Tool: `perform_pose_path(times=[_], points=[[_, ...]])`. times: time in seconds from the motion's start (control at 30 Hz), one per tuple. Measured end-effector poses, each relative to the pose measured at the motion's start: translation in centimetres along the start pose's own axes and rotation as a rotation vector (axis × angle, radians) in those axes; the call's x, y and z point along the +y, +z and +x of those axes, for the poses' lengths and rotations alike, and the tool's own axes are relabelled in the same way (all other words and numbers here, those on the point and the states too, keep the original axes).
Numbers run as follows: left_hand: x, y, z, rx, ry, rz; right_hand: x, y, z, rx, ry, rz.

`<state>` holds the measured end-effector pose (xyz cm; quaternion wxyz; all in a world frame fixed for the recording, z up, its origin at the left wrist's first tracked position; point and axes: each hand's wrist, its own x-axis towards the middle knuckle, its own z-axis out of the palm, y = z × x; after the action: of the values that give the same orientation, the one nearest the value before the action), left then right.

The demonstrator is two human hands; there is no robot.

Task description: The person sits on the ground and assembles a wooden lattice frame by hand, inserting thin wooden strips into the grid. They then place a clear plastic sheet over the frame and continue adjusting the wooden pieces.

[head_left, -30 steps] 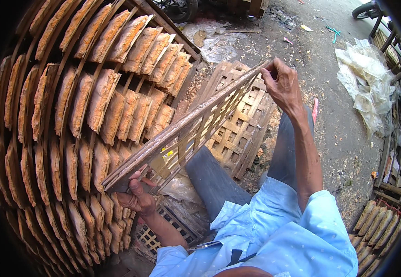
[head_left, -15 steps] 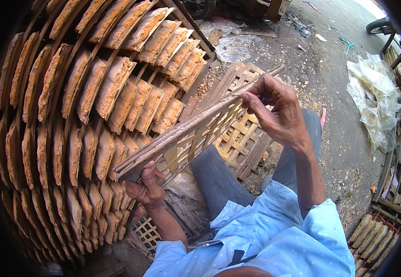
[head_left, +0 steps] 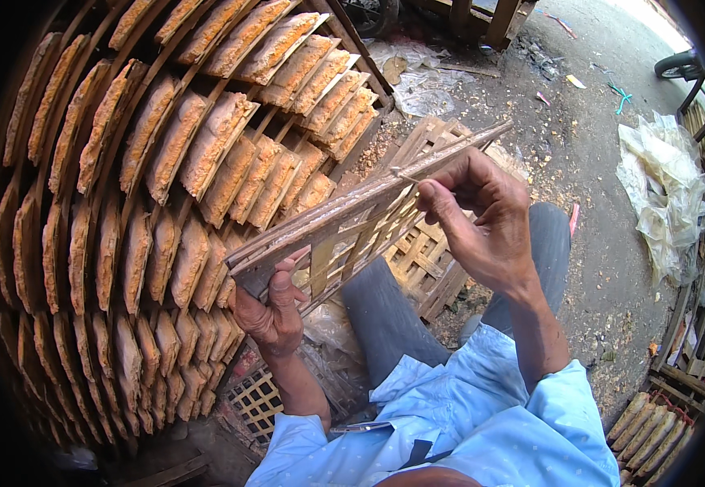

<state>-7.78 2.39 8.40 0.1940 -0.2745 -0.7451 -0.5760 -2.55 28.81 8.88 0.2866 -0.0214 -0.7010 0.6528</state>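
Note:
A wooden-edged woven lattice tray is held on edge and slanted in front of me, its lower end to the left. My left hand grips that lower end, thumb and fingers around the frame. Beside the upper part of the frame is my right hand, its thumb and fingertips pinched together. From them a thin pale sliver reaches to the frame's top edge; its kind is too small to tell. A second lattice tray lies below, beyond my knees.
On the left stands a large rack bearing many rows of boards covered with an orange-brown crust. Crumpled clear plastic lies on the grey ground to the right. Another lattice piece is by my left forearm, and more slats stand at lower right.
My right hand has come off the frame's edge and drawn slightly lower, a pale sliver now showing at its fingertips. My left hand still holds the tray, which sits slightly further right in view.

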Motion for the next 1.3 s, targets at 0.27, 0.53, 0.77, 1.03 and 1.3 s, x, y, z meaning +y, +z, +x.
perform_pose_path(times=[0.27, 0.53, 0.77, 1.03, 1.3], points=[[0.4, 0.0, 0.7, -0.070, 0.027, 0.045, 2.6, -2.4, 1.4, 0.061, 0.129, -0.042], [1.4, 1.1, 2.3, -0.150, 0.037, 0.076, -1.4, 0.6, 1.1, -0.017, -0.035, 0.075], [0.0, 0.5, 2.7, -0.207, 0.161, 0.079, 0.5, -2.2, 3.1, 0.219, -0.030, -0.005], [0.9, 1.7, 2.7, -0.135, 0.166, 0.058, -2.6, 0.7, 3.3, -0.017, -0.158, 0.168], [0.8, 0.3, 1.1, -0.138, 0.015, 0.080, -0.1, -1.5, 2.4, 0.076, -0.059, -0.148]])
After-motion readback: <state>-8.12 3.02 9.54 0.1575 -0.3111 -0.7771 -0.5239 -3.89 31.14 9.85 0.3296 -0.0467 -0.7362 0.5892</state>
